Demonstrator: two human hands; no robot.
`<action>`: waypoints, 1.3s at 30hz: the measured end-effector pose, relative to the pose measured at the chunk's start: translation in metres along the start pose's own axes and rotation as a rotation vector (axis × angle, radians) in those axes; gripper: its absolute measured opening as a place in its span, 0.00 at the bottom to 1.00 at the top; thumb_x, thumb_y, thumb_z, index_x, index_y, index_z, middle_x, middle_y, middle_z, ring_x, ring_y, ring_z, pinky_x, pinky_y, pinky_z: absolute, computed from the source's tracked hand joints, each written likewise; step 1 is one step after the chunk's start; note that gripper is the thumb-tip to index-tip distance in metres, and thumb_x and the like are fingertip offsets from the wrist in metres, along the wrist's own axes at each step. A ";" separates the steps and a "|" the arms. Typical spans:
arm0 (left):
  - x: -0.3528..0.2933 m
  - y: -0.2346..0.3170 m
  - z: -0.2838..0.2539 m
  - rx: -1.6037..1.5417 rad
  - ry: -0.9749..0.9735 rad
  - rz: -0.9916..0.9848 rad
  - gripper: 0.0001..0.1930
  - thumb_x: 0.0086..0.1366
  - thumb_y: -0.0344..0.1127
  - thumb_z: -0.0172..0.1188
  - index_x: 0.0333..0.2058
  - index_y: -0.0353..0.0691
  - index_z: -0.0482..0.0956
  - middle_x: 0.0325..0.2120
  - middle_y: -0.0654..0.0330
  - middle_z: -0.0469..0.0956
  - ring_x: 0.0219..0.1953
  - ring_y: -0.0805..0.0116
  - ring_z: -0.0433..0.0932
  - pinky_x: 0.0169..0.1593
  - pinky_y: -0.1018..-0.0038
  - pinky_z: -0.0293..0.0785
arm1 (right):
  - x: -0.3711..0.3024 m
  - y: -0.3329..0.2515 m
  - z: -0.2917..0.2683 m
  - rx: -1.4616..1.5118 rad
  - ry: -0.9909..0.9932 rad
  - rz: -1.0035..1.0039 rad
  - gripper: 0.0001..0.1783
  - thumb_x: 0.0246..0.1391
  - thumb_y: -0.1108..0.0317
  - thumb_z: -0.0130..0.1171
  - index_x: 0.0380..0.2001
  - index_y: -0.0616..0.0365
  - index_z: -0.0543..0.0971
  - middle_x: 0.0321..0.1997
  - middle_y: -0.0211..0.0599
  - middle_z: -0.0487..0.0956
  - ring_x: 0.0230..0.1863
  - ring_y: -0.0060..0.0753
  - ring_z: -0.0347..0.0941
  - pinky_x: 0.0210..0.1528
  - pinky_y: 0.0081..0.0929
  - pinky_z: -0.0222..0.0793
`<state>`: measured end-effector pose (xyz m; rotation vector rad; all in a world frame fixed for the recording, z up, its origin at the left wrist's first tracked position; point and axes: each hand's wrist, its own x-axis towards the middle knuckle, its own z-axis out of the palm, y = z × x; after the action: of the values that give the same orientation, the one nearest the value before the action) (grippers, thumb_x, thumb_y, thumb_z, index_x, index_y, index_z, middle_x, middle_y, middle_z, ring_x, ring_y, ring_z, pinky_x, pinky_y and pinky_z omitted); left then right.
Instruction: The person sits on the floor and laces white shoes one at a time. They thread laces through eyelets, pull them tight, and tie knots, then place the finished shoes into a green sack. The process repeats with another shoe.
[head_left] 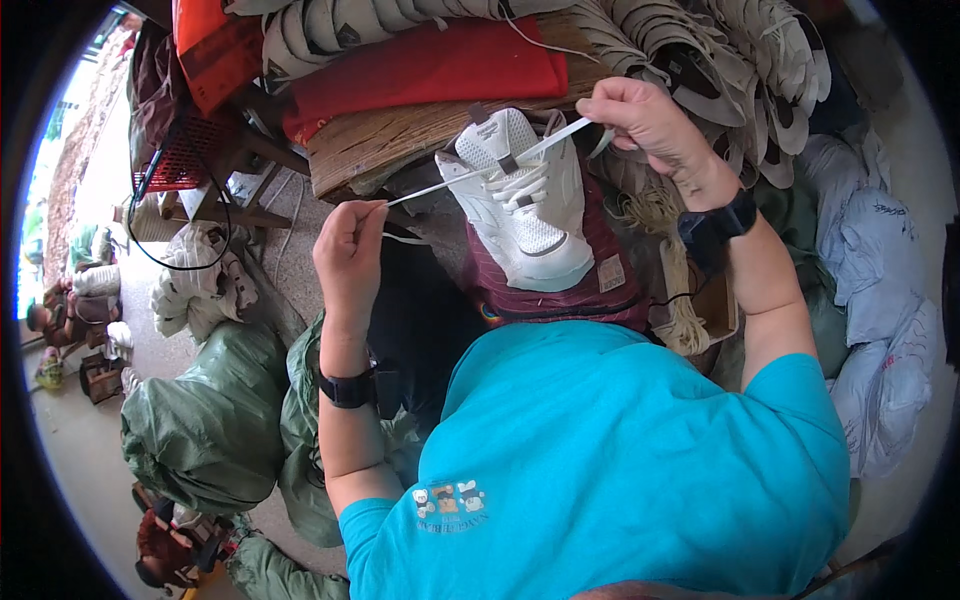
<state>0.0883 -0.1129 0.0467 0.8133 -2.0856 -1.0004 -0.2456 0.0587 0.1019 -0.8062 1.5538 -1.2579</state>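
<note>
A white shoe upper (540, 235), partly laced, rests on a maroon striped cloth (600, 295) over my lap, its toe toward me. A flat white shoelace (553, 139) runs from its eyelets out to both sides and is stretched tight. My left hand (350, 245), left of the upper, pinches one end of the lace between thumb and fingers. Higher up and to the right, my right hand (640, 120) pinches the other end. The tongue (495, 135) stands up with a dark pull tab at its top.
Beyond the upper is a wooden bench (400, 145) with red cloth (440, 75) and stacked uppers (350, 25). More uppers (700, 55) hang at the far right. Bundled laces (683, 310) are by my right side. Green sacks (210, 420) lie left, white sacks (875, 280) right.
</note>
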 end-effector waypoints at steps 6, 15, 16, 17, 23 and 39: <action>-0.013 -0.006 -0.005 0.385 -0.029 0.282 0.04 0.63 0.27 0.66 0.37 0.38 0.84 0.30 0.58 0.81 0.34 0.60 0.80 0.41 0.66 0.75 | -0.007 0.004 -0.010 -0.019 0.076 0.084 0.13 0.64 0.57 0.65 0.27 0.48 0.78 0.25 0.14 0.71 0.23 0.03 0.58 0.22 0.09 0.50; -0.004 -0.004 0.010 0.051 0.044 -0.128 0.07 0.72 0.31 0.58 0.44 0.37 0.81 0.38 0.58 0.83 0.42 0.59 0.82 0.49 0.65 0.76 | -0.018 0.003 -0.011 -0.336 -0.233 0.045 0.11 0.68 0.61 0.57 0.40 0.55 0.84 0.35 0.19 0.82 0.29 0.07 0.67 0.31 0.12 0.63; 0.002 -0.004 0.014 -0.286 0.054 -0.300 0.07 0.74 0.32 0.57 0.43 0.35 0.81 0.40 0.57 0.83 0.44 0.59 0.82 0.51 0.66 0.77 | -0.018 0.002 -0.010 -0.350 -0.229 0.025 0.11 0.69 0.61 0.57 0.40 0.56 0.84 0.35 0.19 0.81 0.29 0.07 0.66 0.30 0.11 0.62; 0.006 -0.002 0.017 -0.618 0.033 -0.220 0.10 0.77 0.35 0.53 0.46 0.33 0.77 0.45 0.54 0.82 0.48 0.61 0.82 0.57 0.67 0.77 | -0.017 0.001 -0.009 -0.366 -0.230 0.011 0.11 0.69 0.62 0.57 0.40 0.56 0.84 0.35 0.19 0.80 0.29 0.08 0.66 0.31 0.12 0.62; 0.020 -0.015 0.004 -1.652 -0.041 -0.475 0.10 0.77 0.29 0.48 0.52 0.33 0.71 0.30 0.63 0.74 0.32 0.73 0.72 0.45 0.76 0.71 | -0.010 0.022 -0.020 -0.655 -0.043 -0.361 0.12 0.67 0.64 0.57 0.37 0.61 0.83 0.35 0.23 0.79 0.34 0.16 0.70 0.38 0.19 0.66; 0.016 -0.030 0.024 -1.424 0.021 -0.508 0.12 0.74 0.26 0.48 0.53 0.34 0.74 0.28 0.61 0.75 0.24 0.77 0.66 0.35 0.75 0.66 | -0.034 -0.011 0.058 -0.577 -0.204 -0.567 0.11 0.63 0.65 0.61 0.43 0.60 0.85 0.33 0.29 0.83 0.35 0.24 0.78 0.40 0.22 0.73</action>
<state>0.0677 -0.1303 0.0153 0.5054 -0.6664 -2.2395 -0.1803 0.0665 0.1202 -1.7854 1.5881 -1.0548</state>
